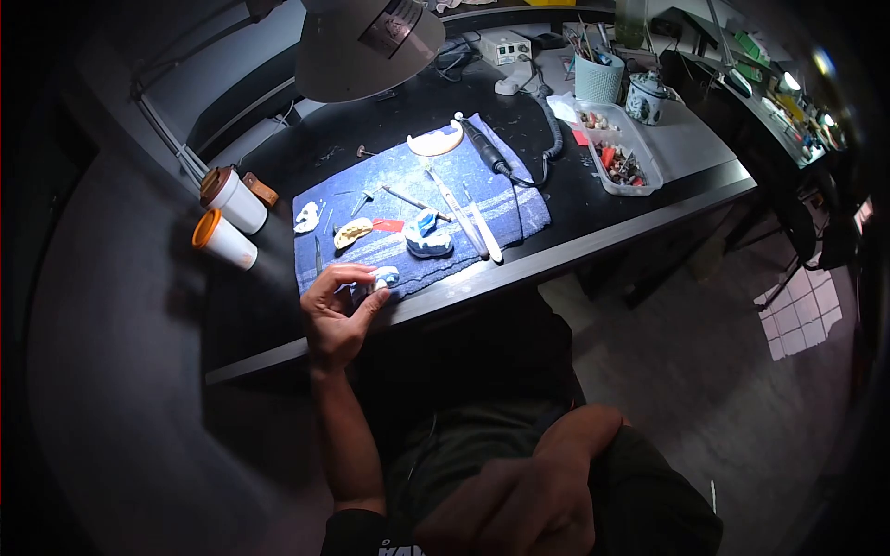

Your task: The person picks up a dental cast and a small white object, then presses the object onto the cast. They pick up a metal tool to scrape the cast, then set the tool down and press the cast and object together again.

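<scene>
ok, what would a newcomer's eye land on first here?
The blue towel, brightly lit in the middle of the dark bench, strewn with hand tools and a blue-and-white cast. At its near left corner the left hand pinches a small white-and-blue piece. A big lamp shade hangs over the far side, and two lidded cups sit left of the towel.

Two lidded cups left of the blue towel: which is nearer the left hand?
The orange-lidded cup. The brown-lidded cup stands behind it, farther from the left hand, which pinches a small blue-white piece.
</scene>
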Available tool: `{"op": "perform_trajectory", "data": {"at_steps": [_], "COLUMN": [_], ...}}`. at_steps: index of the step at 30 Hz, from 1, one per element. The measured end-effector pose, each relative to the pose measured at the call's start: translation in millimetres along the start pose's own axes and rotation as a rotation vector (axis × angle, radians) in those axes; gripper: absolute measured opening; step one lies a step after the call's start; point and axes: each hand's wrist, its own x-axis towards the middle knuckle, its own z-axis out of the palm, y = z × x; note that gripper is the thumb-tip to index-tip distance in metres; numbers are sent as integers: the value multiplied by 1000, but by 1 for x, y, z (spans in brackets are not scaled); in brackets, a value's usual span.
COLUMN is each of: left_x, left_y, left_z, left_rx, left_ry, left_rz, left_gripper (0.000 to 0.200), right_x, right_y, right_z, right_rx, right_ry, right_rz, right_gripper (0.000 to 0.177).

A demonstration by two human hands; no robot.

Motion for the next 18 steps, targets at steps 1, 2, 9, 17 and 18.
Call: {"op": "perform_trajectory", "data": {"at_steps": [1, 2, 9, 17, 18], "left_x": [-1, -1, 0, 0, -1], "left_y": [1, 2, 1, 2, 4], "left_z": [0, 0, 1, 1, 1], "left_rx": [3, 7, 26, 10, 7], "left_ry": [3, 7, 7, 16, 14], "left_rz": [-16, -34, -24, -38, -44], "left_gripper": [25, 26, 24, 24, 24], "right_x": [2, 3, 4, -7, -4], "right_y": [0, -1, 2, 3, 3], "right_z": [-2, -4, -10, 6, 6], "right_rx": [-23, -47, 40, 141, 189], "right_ry": [3, 6, -26, -135, -155], "right_rz": [-12, -24, -108, 41, 56], "right_gripper": [20, 19, 28, 37, 35]}}
